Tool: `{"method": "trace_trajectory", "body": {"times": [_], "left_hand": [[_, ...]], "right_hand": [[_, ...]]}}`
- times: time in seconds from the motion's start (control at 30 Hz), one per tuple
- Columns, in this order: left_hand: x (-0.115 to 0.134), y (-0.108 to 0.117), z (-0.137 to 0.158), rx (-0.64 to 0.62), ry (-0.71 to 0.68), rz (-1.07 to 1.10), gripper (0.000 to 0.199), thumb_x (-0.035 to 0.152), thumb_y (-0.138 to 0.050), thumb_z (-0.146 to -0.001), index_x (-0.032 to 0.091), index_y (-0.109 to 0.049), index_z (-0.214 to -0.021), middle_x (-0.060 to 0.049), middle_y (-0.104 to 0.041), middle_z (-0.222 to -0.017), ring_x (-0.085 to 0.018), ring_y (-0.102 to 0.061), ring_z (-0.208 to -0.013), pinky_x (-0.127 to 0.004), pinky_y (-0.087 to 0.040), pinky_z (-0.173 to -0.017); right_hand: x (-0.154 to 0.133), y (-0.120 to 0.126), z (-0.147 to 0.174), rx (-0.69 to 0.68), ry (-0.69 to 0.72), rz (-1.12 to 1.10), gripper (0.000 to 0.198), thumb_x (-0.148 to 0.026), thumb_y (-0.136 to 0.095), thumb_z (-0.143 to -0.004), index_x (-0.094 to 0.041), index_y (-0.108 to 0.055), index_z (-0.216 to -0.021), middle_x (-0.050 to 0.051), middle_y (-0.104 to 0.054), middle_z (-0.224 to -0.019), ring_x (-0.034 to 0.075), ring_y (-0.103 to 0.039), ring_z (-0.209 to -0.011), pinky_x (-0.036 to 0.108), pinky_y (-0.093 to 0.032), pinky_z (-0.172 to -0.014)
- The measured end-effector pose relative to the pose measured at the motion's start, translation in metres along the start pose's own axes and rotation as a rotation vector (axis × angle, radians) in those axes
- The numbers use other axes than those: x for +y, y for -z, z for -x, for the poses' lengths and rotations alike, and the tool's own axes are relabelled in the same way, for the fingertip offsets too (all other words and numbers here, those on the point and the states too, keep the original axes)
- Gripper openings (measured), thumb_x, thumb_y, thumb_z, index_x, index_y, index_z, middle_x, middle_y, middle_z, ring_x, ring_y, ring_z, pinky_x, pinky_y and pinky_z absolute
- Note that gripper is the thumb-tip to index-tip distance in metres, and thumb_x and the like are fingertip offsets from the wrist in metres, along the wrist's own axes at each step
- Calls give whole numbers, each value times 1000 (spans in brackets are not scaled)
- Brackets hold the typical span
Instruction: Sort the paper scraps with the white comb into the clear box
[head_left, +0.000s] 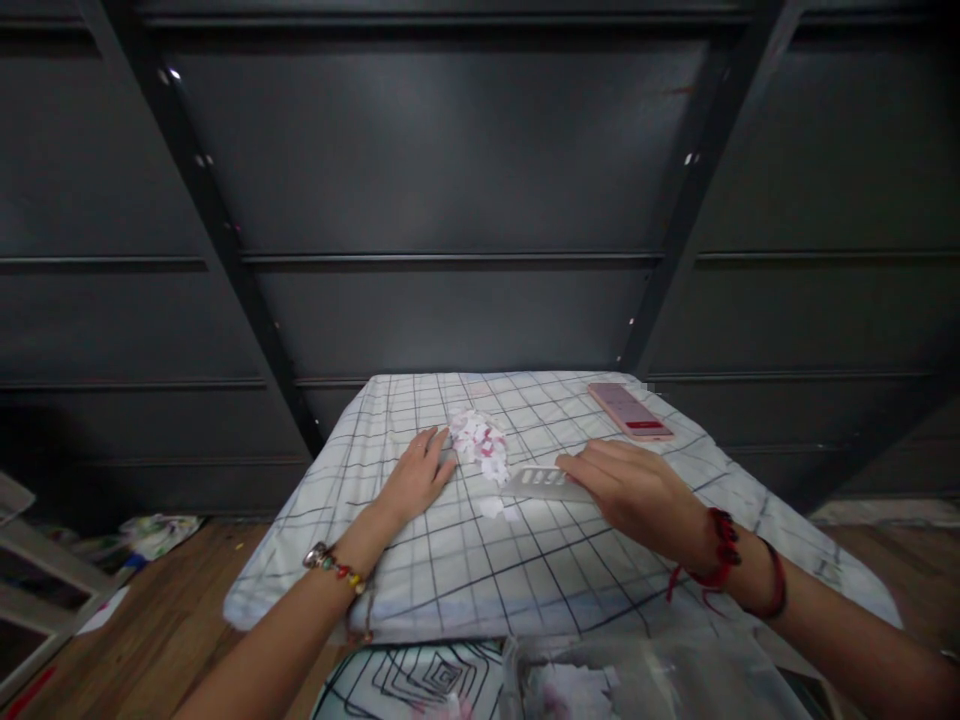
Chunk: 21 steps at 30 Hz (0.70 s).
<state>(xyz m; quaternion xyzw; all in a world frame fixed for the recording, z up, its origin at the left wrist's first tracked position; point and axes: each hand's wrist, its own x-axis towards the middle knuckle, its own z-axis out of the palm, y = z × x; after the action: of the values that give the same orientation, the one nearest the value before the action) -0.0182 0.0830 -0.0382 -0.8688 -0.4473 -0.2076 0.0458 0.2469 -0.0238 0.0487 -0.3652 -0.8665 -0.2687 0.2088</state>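
My left hand [415, 472] lies on the checked cloth with its fingers stretched out, beside a small heap of white and pink paper scraps [478, 440]. In my right hand [626, 490] is a flat white plastic piece with a row of slots [541, 484], gripped between thumb and fingers. Its free end points left toward the heap and sits close to a few loose scraps [493, 508]. My fingers and palm hide the other end of the piece, so its exact kind does not show.
A pink phone [631, 411] lies at the back right of the cloth-covered table [450, 590]. At the near edge stands a clear plastic box [675, 680] holding paper scraps, next to a patterned surface [420, 680]. Dark panels [450, 150] rise behind the table.
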Motion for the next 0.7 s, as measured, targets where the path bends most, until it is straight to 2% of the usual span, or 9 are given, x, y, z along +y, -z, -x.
{"method": "trace_trajectory", "body": {"times": [0.2,0.43,0.7], "left_hand": [[3,6,23,-25,-10,-30,48,42,-31,-90,14,-31,-129,-15,-37,-133,-26,-32,-124,-41,-31,-99],[1,13,48,-35,-51,-22,48,43,-33,-90,16,-30,-130,-14,-37,-133,-27,-34,-123,-42,-32,-98],[10,21,59,-49,-5,-24,47,42,-32,-90,13,-37,-126,-14,-43,-129,-26,-37,-120,-40,-34,-97]], "right_hand": [[-3,-10,-4,23,58,-93,23,-12,-37,-85,-15,-60,-87,2,-58,-66,14,-48,-64,27,-35,-60],[-8,7,0,60,33,-104,22,-13,-38,-85,-14,-59,-82,2,-56,-62,13,-47,-61,26,-35,-59],[-15,12,2,-26,31,-145,24,-8,-36,-83,-16,-58,-78,0,-52,-58,12,-45,-58,24,-34,-56]]}}
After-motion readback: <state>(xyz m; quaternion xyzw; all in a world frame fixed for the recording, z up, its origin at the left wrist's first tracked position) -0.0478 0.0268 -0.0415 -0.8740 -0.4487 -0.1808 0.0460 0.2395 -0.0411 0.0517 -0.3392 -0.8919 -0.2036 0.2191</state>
